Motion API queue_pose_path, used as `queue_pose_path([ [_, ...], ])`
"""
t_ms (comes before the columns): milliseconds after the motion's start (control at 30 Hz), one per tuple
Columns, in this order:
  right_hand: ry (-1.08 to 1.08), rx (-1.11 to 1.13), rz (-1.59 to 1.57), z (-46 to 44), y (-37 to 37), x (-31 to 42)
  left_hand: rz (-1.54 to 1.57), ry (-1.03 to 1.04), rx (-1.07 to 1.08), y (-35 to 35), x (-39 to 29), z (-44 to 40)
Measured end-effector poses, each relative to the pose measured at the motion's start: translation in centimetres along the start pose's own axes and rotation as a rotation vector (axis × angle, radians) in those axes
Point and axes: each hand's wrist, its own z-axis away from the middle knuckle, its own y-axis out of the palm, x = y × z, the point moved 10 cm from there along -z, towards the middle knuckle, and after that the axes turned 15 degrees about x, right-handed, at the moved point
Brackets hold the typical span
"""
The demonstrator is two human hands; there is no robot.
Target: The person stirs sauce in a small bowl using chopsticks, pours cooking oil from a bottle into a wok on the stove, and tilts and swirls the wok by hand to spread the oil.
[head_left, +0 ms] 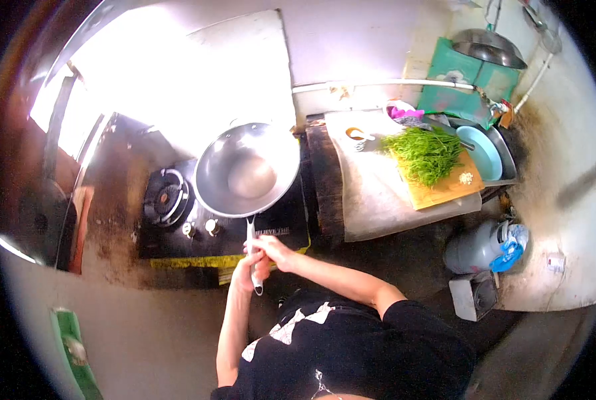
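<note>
At centre, the left hand wraps its fingers around the handle of a wok; the right hand touches the handle just above, whether gripping cannot be told. The wok, upper centre, lies over a black stove. Upper right: greens on a cutting board, upon the desk.

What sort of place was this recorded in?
A kitchen, probably a home one: a wok sits over a black gas stove, and to its right a heap of leafy greens lies on a yellow cutting board.
</note>
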Motion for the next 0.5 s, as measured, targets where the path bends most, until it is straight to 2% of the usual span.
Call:
queue_pose_path([
  [100,-0.033,-0.014,-0.100,-0.7,-0.3,-0.3,0.049,0.100,0.026,0.6,0.2,-0.8],
  [200,0.001,-0.049,-0.205,0.4,0.3,1.0,0.060,0.102,0.004,0.4,1.1,-1.3],
  [267,0.113,-0.020,-0.140,1.2,0.7,1.3,0.038,0.125,-0.045,0.4,1.3,-1.3],
  [500,0.119,0.022,-0.007,1.4,0.3,1.8,-0.045,0.183,-0.161,0.5,1.4,-1.5],
])
